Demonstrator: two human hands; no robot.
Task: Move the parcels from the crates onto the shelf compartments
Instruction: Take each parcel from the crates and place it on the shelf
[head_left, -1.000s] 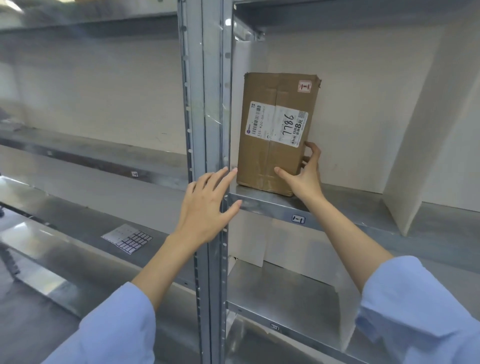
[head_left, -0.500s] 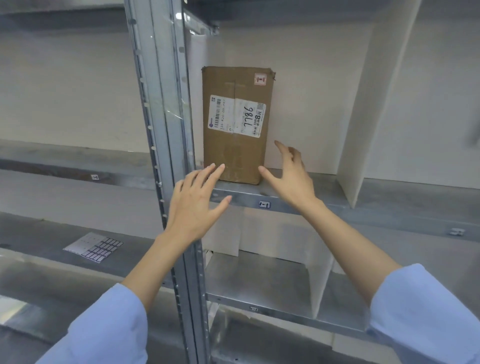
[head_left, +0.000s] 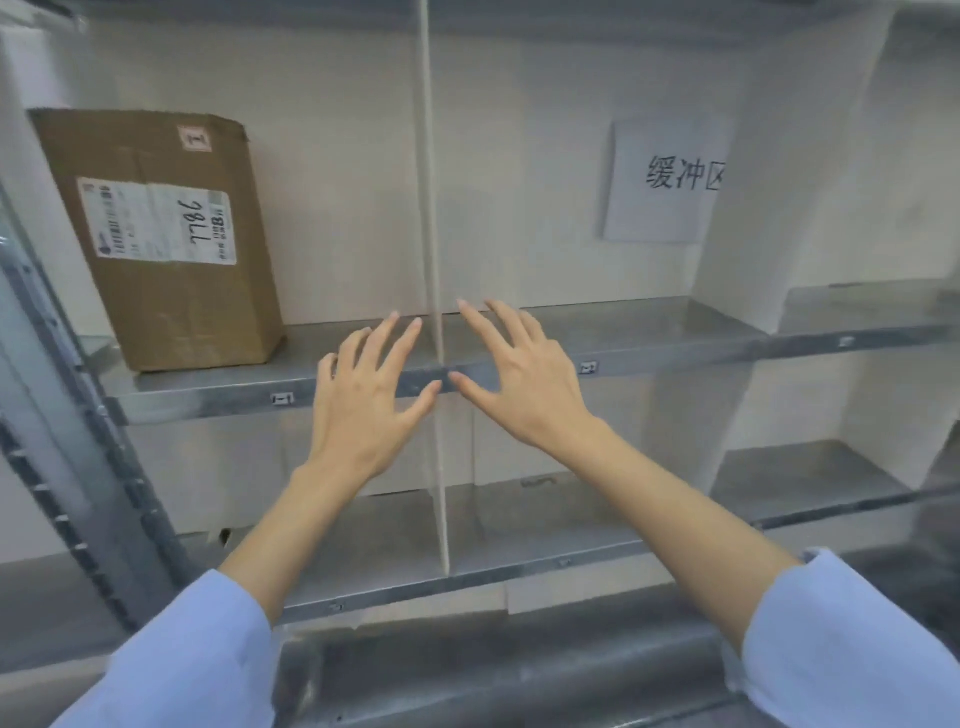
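A brown cardboard parcel (head_left: 171, 239) with a white shipping label stands upright in the left compartment of the metal shelf (head_left: 649, 343). My left hand (head_left: 363, 400) hovers in front of the shelf's front edge, to the right of the parcel, fingers spread and holding nothing. My right hand (head_left: 519, 379) is beside it, just past the thin white divider (head_left: 434, 208), fingers also spread and empty. Neither hand touches the parcel.
A grey steel upright (head_left: 67, 441) slants up the left side. A white paper sign (head_left: 670, 182) with printed characters hangs on the back wall of the middle compartment. A lower shelf level (head_left: 545, 540) has its own dividers. No crates are in view.
My right hand let go of the parcel and both hands drew away to the right. The view swung right, so the parcel now sits at the far left.
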